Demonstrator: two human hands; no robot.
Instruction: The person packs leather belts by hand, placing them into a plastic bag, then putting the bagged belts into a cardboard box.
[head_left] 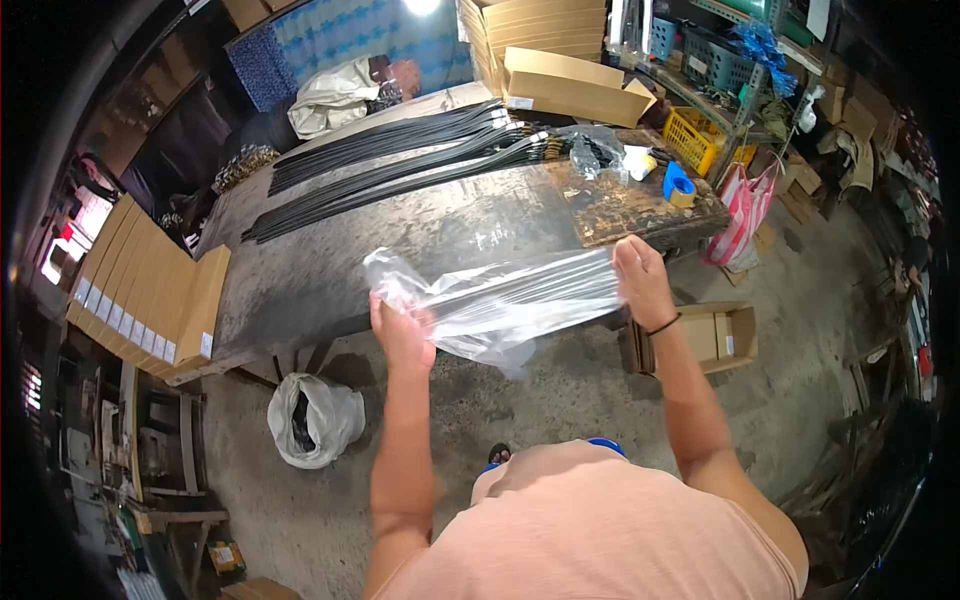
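A clear plastic bag (510, 300) is stretched between my two hands, above the front edge of the dark worn table (330, 240). Long thin strips show through the plastic. My left hand (402, 332) has its fingers around the bag's left end, where the film bunches up. At the right end, my right hand (640, 275) is closed on the bag. Loose film hangs below the middle. Behind lie bundles of long black strips (380, 170) on the table.
Blue tape (679, 186) and a cardboard box (575, 88) are on the table. Flat cartons (150, 290) stand at the left edge. Below are a white sack (316, 420) and an open box (735, 335). A striped bag (742, 215) hangs right.
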